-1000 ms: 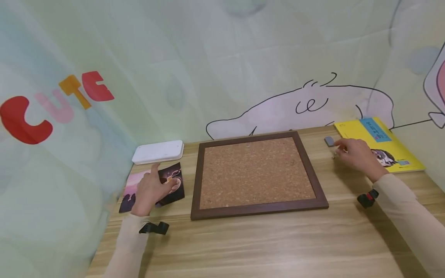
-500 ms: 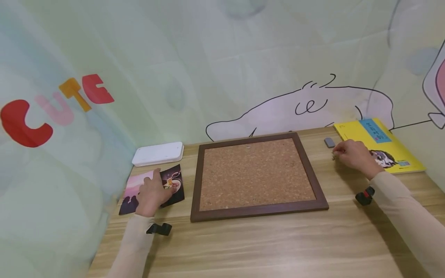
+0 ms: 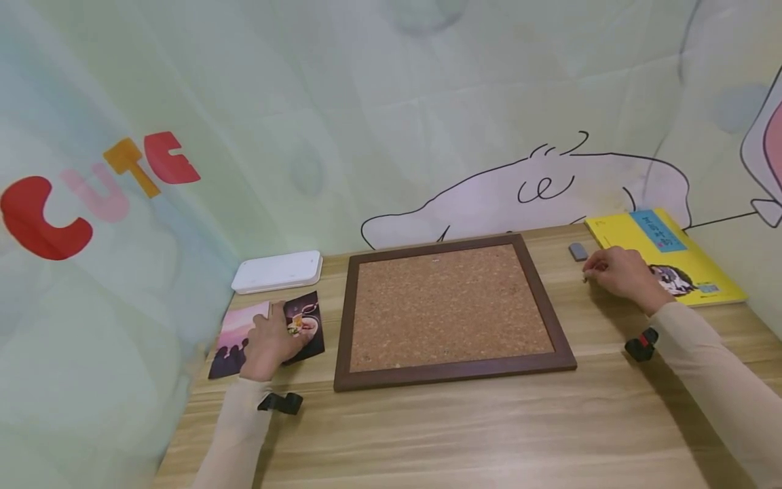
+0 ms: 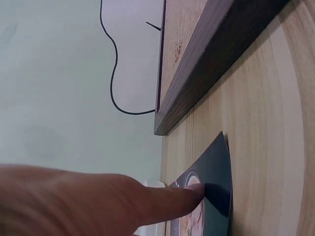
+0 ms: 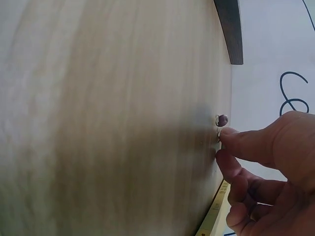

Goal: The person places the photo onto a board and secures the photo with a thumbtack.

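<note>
My left hand (image 3: 267,343) lies over two overlapping photo prints, its fingers spread. Its straight thumb (image 4: 182,199) touches the dark food print (image 3: 301,319). The pink print with dark silhouettes (image 3: 235,339) shows on the other side of the hand. At the right, my right hand (image 3: 623,275) is low over the table. Thumb and index finger pinch a small shiny metal piece, apparently a thumbtack (image 5: 219,135), mostly hidden by the fingertips. Another shiny, round-headed thumbtack (image 5: 222,120) lies just beside the thumb.
A cork board (image 3: 452,305) in a dark wooden frame lies between the hands. Behind the prints is a white flat case (image 3: 277,270). A small grey block (image 3: 577,252) and a yellow book (image 3: 702,272) lie at the back right, near the printed curtain (image 3: 391,122).
My left hand has shifted slightly right and settled lower over the prints, with its index finger drawn back. My right fingertips have moved slightly down and closed together at the thumbtacks.
</note>
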`<state>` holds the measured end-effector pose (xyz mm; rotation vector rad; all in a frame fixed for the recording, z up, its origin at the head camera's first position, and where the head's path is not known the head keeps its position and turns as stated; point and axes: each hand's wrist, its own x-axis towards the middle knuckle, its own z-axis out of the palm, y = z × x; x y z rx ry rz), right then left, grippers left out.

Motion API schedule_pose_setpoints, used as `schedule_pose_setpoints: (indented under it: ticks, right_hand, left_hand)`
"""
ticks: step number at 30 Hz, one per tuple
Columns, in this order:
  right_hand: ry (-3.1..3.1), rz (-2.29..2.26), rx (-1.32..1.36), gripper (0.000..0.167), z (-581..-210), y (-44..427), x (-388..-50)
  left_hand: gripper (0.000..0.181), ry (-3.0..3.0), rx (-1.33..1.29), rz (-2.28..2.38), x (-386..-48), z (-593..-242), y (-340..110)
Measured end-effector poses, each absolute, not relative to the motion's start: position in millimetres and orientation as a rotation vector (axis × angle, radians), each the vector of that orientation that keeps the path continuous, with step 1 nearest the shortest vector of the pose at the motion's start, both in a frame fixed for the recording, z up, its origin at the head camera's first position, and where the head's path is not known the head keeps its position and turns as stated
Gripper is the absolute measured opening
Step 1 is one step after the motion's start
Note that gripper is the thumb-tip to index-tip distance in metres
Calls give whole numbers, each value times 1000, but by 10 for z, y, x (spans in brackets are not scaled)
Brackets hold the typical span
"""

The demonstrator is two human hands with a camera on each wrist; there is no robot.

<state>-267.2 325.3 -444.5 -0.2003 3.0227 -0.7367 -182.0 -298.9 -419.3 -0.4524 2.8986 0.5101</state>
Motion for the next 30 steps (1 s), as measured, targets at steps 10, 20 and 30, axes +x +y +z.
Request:
schedule_pose_setpoints:
  ticks: [10,20,30]
  right_hand:
    - [3036,-747,-200,13,-4472,3251,-2696]
    - [3019,-807,-101,18,-4457,3207,-2663]
    - [3041,-874,-111,19,-4385,3171,-2624]
  left_hand:
    - [96,2936,-398,547,-1822,-4222,-3060]
    - [61,2978,-239,721,-1841,-4170,-3307]
    - [56,2903,-269,1134,-1789,-4079,-3355]
